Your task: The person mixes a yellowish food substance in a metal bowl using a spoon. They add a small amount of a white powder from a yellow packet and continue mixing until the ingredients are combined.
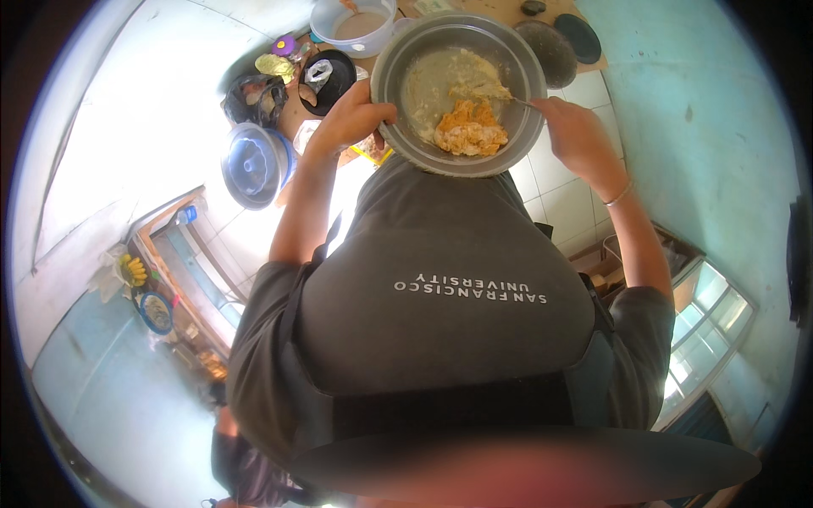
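Note:
My left hand grips the rim of a wide grey metal bowl, thumb over the edge. Inside the bowl lies a lump of orange and whitish dough-like mixture, with pale wet residue smeared over the bottom. Between the fingers of my right hand is the handle of a metal utensil, probably a spoon. Its far end is covered by pale mixture near the bowl's right side, so its shape is hidden. The bowl is held in front of my body, above the lap.
Beyond the bowl, a brown table bears a clear plastic tub with brownish contents, a black pan, and a dark round lid. To the left are a black plastic bag and a fluted cake mould. Another person is behind, lower left.

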`<state>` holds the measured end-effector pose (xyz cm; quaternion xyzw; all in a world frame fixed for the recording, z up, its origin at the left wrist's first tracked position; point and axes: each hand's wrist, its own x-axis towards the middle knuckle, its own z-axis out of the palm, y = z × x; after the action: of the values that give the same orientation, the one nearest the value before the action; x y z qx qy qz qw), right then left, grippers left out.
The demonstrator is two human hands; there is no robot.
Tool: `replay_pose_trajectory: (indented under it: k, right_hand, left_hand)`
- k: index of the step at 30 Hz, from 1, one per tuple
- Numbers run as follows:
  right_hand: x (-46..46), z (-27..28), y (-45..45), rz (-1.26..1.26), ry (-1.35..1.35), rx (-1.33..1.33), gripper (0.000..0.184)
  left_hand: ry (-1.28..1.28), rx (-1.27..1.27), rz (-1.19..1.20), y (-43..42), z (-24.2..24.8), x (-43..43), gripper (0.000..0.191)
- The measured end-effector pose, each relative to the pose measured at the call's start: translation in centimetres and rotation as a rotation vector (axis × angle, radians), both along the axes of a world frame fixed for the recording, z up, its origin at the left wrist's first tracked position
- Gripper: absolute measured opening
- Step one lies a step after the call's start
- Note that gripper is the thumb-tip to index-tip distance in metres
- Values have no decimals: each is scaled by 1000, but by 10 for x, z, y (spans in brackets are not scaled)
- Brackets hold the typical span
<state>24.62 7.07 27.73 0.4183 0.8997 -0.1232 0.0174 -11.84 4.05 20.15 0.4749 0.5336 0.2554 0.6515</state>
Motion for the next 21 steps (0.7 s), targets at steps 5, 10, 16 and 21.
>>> replay_pose_trajectory:
  k: [5, 10, 16, 21]
  right_hand:
    - [-10, -13, -14, 105, 6, -84, 46]
    - [2, 0, 9, 208, 96, 30, 51]
    - [-10, 10, 17, 50, -137, 324, 63]
    - [-18, 11, -26, -108, -311, 186, 60]
  left_hand:
    - [16, -33, 4, 3, -1, 4, 42]
    - [10, -1, 14, -1, -2, 5, 43]
    - [-38, 100, 70, -5, 11, 16, 35]
    - [50, 162, 57, -12, 35, 24, 39]
